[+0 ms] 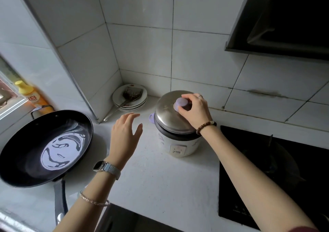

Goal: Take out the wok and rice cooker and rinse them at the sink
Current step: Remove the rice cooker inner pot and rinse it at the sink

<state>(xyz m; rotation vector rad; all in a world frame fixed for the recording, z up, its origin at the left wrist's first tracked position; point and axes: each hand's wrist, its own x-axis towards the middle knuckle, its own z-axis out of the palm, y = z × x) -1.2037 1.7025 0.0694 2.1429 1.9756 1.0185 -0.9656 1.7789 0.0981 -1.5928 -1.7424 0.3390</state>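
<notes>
Right hand (195,110): your fingers are curled round the purple knob (180,103) of the steel lid (169,119).
Left hand (124,137): your fingers are spread and hold nothing, above the counter (160,178) just left of the cooker (178,144).
Cooker: upright on the counter, lid on, between wok (44,148) and hob (267,169).
Wok: at your left, handle toward you.
Corner: stacked plates (130,100).

Far side of purple lid knob (180,103) behind right hand (195,110).
</notes>
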